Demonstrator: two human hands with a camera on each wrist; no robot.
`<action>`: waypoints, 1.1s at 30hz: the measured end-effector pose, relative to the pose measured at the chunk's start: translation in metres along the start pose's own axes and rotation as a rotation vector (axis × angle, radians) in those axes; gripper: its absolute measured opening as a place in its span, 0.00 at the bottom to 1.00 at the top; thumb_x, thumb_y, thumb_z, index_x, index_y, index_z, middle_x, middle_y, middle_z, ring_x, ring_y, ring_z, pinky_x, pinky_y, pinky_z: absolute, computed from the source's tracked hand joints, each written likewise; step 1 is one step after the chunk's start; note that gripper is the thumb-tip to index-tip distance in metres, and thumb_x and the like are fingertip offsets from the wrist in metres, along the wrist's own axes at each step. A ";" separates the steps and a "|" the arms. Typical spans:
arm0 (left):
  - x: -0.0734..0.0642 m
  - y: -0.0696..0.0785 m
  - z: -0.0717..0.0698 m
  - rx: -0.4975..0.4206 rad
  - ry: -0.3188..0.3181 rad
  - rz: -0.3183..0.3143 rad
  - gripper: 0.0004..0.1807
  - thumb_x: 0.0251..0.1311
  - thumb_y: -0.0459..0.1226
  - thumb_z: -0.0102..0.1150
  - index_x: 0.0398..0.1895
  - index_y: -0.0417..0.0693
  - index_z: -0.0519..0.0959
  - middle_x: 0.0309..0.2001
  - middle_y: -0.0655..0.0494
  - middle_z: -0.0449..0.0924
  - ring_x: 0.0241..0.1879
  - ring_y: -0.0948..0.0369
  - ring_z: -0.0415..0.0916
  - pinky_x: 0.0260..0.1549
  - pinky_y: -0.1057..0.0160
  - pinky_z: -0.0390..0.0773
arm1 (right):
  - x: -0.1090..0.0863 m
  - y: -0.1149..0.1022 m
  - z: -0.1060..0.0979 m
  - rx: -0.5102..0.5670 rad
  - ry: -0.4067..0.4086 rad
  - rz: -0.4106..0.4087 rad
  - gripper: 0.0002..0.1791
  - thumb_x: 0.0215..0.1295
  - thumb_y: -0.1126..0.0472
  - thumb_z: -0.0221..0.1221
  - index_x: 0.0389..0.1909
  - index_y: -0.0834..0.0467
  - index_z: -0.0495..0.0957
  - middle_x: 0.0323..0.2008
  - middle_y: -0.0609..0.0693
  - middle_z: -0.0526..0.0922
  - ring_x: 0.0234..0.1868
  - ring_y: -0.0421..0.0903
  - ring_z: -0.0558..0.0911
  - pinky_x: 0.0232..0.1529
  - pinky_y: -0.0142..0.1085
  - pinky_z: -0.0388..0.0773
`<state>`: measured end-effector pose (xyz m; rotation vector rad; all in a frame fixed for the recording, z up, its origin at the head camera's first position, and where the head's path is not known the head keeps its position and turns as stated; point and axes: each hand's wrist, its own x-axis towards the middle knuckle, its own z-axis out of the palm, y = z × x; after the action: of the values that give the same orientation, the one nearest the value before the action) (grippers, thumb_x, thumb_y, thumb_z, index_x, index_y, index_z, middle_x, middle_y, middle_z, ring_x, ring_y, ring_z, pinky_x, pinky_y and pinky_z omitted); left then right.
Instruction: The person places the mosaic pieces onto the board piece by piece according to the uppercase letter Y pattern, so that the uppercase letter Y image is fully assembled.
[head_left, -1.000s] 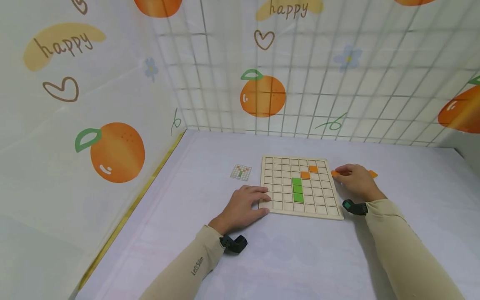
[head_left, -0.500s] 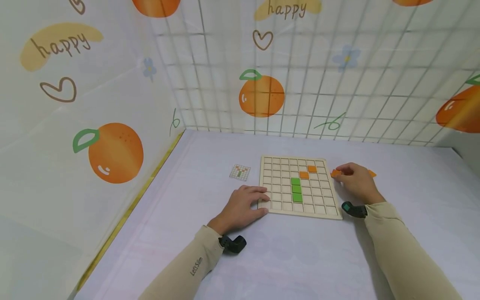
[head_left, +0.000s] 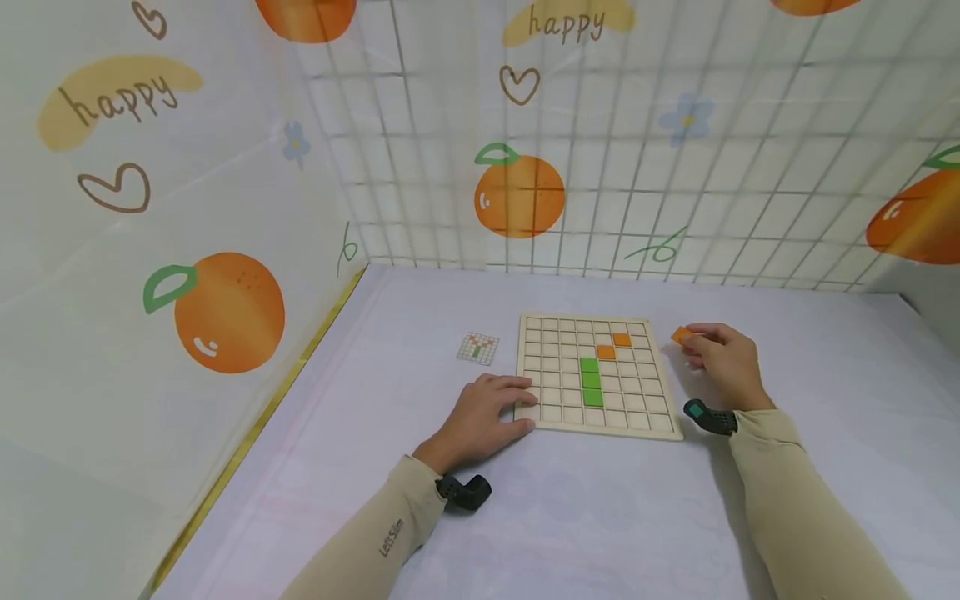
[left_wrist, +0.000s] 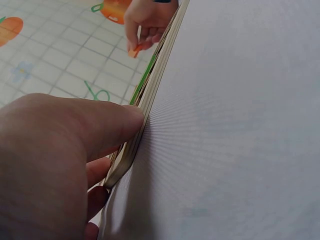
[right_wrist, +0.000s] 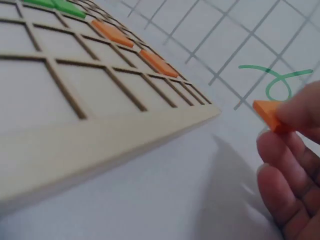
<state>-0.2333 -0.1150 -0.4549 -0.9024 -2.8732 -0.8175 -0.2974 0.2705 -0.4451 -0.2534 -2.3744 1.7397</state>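
Note:
A wooden grid board (head_left: 558,408) lies flat on the table, with green square tiles (head_left: 591,379) in a column and two orange square tiles (head_left: 622,340) set diagonally above them. My left hand (head_left: 480,421) rests at the board's lower left corner, fingers over the left edge. In the left wrist view its thumb (left_wrist: 115,120) touches the board's side. Off the board's right side, my right hand (head_left: 723,358) pinches an orange tile (right_wrist: 270,115) between thumb and fingertips, raised off the table. Whatever lies behind this hand is hidden.
A small pattern card (head_left: 477,348) with a printed coloured grid lies left of the board. A white table (head_left: 585,517) carries everything. Behind it stands a wire grid (head_left: 600,250) with a fruit-printed sheet; a similar sheet (head_left: 112,400) forms the left side.
The right hand has lifted the orange tile and drawn slightly up and away from the board. Orange seen behind that hand earlier no longer shows. The left hand stays put.

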 end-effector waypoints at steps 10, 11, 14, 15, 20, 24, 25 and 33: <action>0.001 0.000 0.000 -0.004 0.001 0.008 0.18 0.66 0.49 0.62 0.56 0.59 0.83 0.68 0.64 0.71 0.65 0.56 0.65 0.61 0.47 0.64 | -0.005 -0.012 -0.002 0.445 -0.003 0.164 0.13 0.72 0.62 0.57 0.54 0.60 0.75 0.38 0.44 0.83 0.34 0.39 0.86 0.35 0.30 0.82; 0.001 0.000 0.000 -0.003 0.004 0.011 0.18 0.66 0.49 0.61 0.56 0.59 0.83 0.68 0.64 0.71 0.65 0.56 0.66 0.61 0.48 0.64 | -0.005 -0.015 -0.001 0.475 -0.007 0.174 0.13 0.72 0.63 0.57 0.54 0.60 0.74 0.40 0.46 0.82 0.35 0.39 0.86 0.37 0.30 0.82; 0.001 -0.001 0.000 -0.001 0.008 0.008 0.18 0.66 0.49 0.62 0.56 0.59 0.83 0.68 0.64 0.71 0.65 0.57 0.66 0.61 0.48 0.64 | -0.004 -0.022 0.004 0.493 -0.022 0.178 0.14 0.72 0.63 0.57 0.56 0.59 0.74 0.45 0.49 0.78 0.38 0.40 0.85 0.40 0.30 0.82; 0.001 -0.001 0.000 0.000 0.008 0.007 0.18 0.66 0.49 0.61 0.56 0.59 0.83 0.68 0.64 0.71 0.65 0.57 0.66 0.61 0.48 0.64 | -0.003 -0.024 0.006 0.482 -0.023 0.179 0.14 0.72 0.62 0.57 0.56 0.58 0.74 0.47 0.50 0.77 0.38 0.40 0.85 0.41 0.29 0.81; 0.000 -0.002 0.001 -0.005 0.007 0.004 0.18 0.66 0.49 0.61 0.57 0.59 0.83 0.68 0.64 0.71 0.65 0.57 0.65 0.61 0.47 0.64 | -0.001 -0.028 0.018 0.436 -0.037 0.179 0.21 0.73 0.64 0.56 0.64 0.62 0.69 0.46 0.50 0.78 0.39 0.40 0.84 0.41 0.29 0.81; 0.000 -0.002 0.002 -0.007 0.009 0.006 0.18 0.66 0.49 0.61 0.56 0.59 0.83 0.68 0.64 0.72 0.65 0.57 0.66 0.61 0.47 0.65 | 0.000 -0.028 0.025 0.431 -0.057 0.187 0.26 0.73 0.63 0.56 0.69 0.65 0.65 0.47 0.50 0.77 0.40 0.40 0.83 0.42 0.28 0.81; 0.000 -0.002 0.002 -0.006 0.009 0.006 0.18 0.66 0.49 0.61 0.56 0.59 0.83 0.68 0.64 0.72 0.65 0.57 0.66 0.61 0.47 0.65 | -0.001 -0.028 0.026 0.436 -0.061 0.187 0.26 0.73 0.63 0.56 0.69 0.66 0.65 0.48 0.51 0.76 0.40 0.40 0.83 0.42 0.28 0.81; 0.000 -0.001 0.002 0.003 0.006 0.004 0.18 0.66 0.49 0.61 0.56 0.59 0.83 0.68 0.64 0.71 0.64 0.57 0.66 0.60 0.49 0.65 | -0.003 -0.031 0.040 0.411 -0.127 0.128 0.29 0.72 0.66 0.57 0.70 0.68 0.64 0.48 0.50 0.78 0.41 0.41 0.83 0.42 0.29 0.81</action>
<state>-0.2341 -0.1149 -0.4569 -0.9038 -2.8662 -0.8132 -0.3055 0.2241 -0.4278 -0.2424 -2.0502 2.3129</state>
